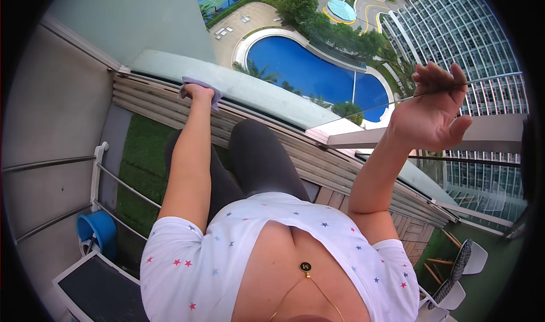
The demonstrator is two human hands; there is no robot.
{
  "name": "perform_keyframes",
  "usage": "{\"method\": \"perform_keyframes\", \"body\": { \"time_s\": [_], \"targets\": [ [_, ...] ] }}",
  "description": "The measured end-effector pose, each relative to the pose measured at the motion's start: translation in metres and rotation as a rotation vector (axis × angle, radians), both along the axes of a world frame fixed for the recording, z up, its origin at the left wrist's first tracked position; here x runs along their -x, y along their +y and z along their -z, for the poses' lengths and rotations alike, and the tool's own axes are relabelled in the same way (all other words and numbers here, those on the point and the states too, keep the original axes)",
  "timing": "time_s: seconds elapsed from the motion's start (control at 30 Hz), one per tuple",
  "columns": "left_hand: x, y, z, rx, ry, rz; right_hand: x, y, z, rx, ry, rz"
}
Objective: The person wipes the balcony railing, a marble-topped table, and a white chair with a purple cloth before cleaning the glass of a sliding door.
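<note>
My left hand [199, 91] is pressed on a light purple cloth [213, 85] on the top ledge of the balcony's slatted parapet [153, 94], beside the foot of the glass. At the right, my right hand [434, 109] is raised with its fingers apart and slightly curled, and no object shows in it. The edge of a clear glass panel [383, 104] runs up to that hand; whether the fingers touch the glass, I cannot tell.
Far below outside lie a blue swimming pool [298, 66] and trees. A metal drying rack [100, 168], a blue bucket [104, 232] and a dark-topped table [100, 288] stand at the left. White chairs [474, 258] with wooden legs are at the lower right.
</note>
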State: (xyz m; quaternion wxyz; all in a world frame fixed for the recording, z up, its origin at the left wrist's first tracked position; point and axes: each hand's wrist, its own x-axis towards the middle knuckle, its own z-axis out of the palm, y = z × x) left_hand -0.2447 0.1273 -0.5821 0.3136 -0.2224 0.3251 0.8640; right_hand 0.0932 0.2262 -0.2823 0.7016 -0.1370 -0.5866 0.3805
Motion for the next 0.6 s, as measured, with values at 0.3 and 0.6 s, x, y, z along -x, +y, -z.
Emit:
{"method": "perform_keyframes", "body": {
  "time_s": [0.3,0.6],
  "targets": [
    [-0.198,0.057,0.045,-0.109,-0.097,0.1,0.011,-0.002,0.001,-0.027,0.05,0.046],
    [-0.327,0.065,0.008,-0.072,-0.605,0.424,-0.002,-0.002,0.002,-0.049,0.096,-0.127]
  ]
}}
